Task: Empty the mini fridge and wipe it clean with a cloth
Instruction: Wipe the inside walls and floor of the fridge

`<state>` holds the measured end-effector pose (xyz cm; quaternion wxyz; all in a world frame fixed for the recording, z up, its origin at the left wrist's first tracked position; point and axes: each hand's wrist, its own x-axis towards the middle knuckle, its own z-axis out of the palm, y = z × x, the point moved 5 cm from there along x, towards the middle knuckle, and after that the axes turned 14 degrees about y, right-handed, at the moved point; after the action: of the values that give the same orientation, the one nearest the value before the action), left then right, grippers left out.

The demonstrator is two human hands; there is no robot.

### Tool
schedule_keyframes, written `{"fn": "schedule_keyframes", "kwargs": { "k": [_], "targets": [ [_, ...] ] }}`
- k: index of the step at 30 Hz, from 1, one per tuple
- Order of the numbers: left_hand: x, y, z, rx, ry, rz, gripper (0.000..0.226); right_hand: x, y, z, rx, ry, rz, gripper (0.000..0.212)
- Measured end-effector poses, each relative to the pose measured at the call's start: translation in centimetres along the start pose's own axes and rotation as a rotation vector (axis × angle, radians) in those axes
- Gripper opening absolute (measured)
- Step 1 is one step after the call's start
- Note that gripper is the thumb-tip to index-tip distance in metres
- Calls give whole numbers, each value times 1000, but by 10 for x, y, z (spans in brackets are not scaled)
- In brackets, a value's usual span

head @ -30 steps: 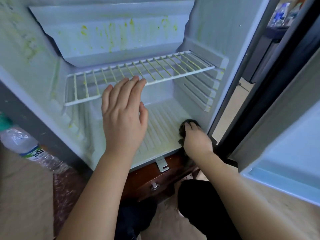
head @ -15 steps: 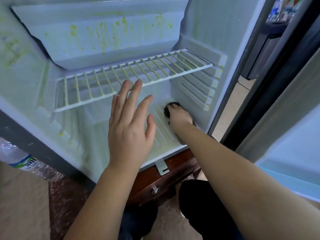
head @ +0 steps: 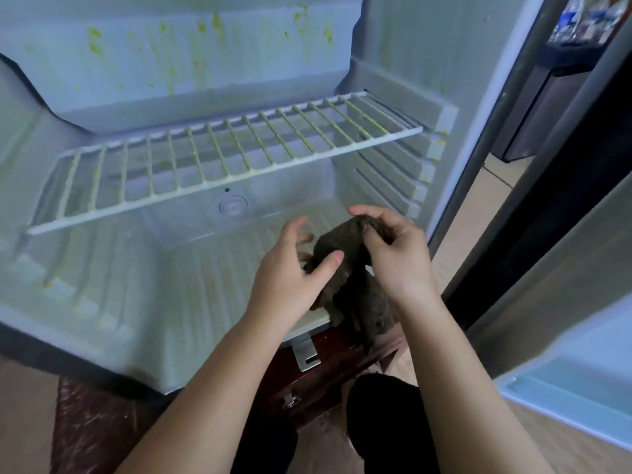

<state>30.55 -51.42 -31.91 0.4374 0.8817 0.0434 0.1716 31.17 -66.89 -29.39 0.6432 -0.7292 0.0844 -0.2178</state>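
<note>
The mini fridge (head: 143, 313) stands open with nothing stored inside. Its white wire shelf (head: 222, 159) and back panel (head: 178, 56) carry yellow-green smears. A dark grey cloth (head: 342, 258) hangs in front of the lower compartment's right side, above the front lip. My right hand (head: 400, 265) pinches the cloth's upper edge. From the left, my left hand (head: 284, 278) holds the cloth, with its thumb across the front and its fingers behind.
The fridge door (head: 574, 378) stands open at the right. A dark wooden cabinet (head: 335, 374) carries the fridge, with a metal hinge bracket (head: 306, 354) at the front edge. My knees in dark trousers (head: 383, 412) are just below. A dark appliance (head: 547, 97) stands beyond the doorframe.
My right hand has lifted the cloth off the fridge floor and drawn it back toward the front. My left hand has moved right from under the shelf and taken hold of the cloth.
</note>
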Motion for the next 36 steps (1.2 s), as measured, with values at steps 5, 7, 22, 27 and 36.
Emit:
{"fn": "schedule_keyframes", "kwargs": {
  "k": [5, 7, 22, 27, 36],
  "targets": [
    [17, -7, 9, -116, -28, -153, 17, 3, -5, 2, 70, 72, -40, 37],
    [18, -8, 10, -51, -84, -144, 19, 3, -4, -2, 26, 126, -70, 36],
    [93, -22, 18, -341, 178, -347, 16, -28, -15, -33, -375, 573, -542, 57],
    [115, -27, 79, -428, 83, -259, 12, 2, 13, -37, -332, 512, -320, 82],
    [110, -22, 124, 62, 9, 45, 44, 11, 25, -38, -301, 420, -358, 93]
  ]
}}
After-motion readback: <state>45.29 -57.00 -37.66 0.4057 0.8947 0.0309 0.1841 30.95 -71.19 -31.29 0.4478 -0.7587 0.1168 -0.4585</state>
